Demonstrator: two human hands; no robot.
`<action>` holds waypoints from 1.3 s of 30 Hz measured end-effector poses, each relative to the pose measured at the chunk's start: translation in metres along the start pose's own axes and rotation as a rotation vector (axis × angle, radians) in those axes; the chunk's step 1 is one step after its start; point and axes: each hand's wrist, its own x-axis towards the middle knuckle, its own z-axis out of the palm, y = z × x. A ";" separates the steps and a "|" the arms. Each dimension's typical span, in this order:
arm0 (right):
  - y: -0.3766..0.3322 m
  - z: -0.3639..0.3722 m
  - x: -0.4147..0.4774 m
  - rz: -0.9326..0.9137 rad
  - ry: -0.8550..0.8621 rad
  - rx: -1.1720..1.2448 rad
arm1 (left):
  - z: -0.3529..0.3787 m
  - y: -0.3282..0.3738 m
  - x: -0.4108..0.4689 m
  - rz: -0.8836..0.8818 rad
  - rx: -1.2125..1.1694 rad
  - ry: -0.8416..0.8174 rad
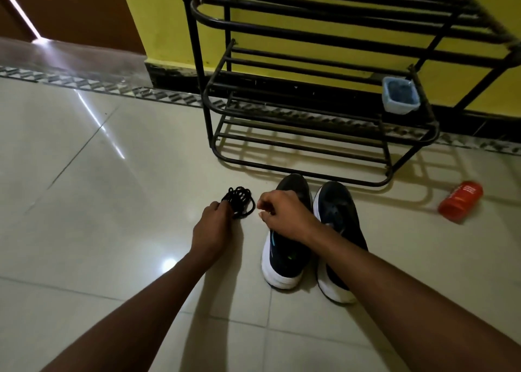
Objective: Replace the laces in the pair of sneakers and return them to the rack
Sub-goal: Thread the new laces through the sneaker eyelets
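Two bare forearms reach in from the bottom edge over a glossy cream tiled floor (112, 202). The left grip (214, 225) is low on the floor with its fingers curled onto the near edge of one tangled bundle of black laces (239, 202), so it is clamped on that bundle. The right grip (282, 211) hovers just beside the bundle, above the toe half of the left sneaker. Its fingers are curled and its thumb meets the forefinger, but I cannot tell whether anything thin is pinched there.

Two dark sneakers with thick white soles stand side by side on the floor, heels toward the camera and toes just short of the rack. The left sneaker (284, 259) is partly covered by the right wrist, and the right sneaker (338, 225) is crossed by the right forearm.

One black metal tube shoe rack (208, 123) stands against a yellow wall (169, 19), with three slatted tiers in view. One small clear plastic tub with dark blue contents (400, 95) sits at the right end of the middle tier. One orange-red cylindrical bottle (459, 204) lies on its side on the floor, well apart from the sneakers, to their right.
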 end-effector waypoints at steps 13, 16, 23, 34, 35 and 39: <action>-0.025 -0.034 0.002 -0.030 0.154 0.167 | -0.063 0.076 -0.011 0.070 -0.711 0.327; -0.035 -0.042 0.007 -0.032 0.219 0.199 | -0.076 0.078 -0.010 0.088 -0.678 0.354; -0.040 -0.057 0.020 -0.065 0.347 0.205 | -0.087 0.047 0.009 0.021 -0.597 0.403; -0.070 -0.074 0.054 -0.144 0.429 0.272 | -0.117 0.029 0.048 -0.083 -0.537 0.441; -0.073 -0.074 0.054 -0.161 0.413 0.245 | -0.116 0.032 0.046 -0.061 -0.626 0.374; -0.077 -0.070 0.043 -0.198 0.491 0.164 | -0.105 0.048 0.034 -0.022 -1.153 -0.068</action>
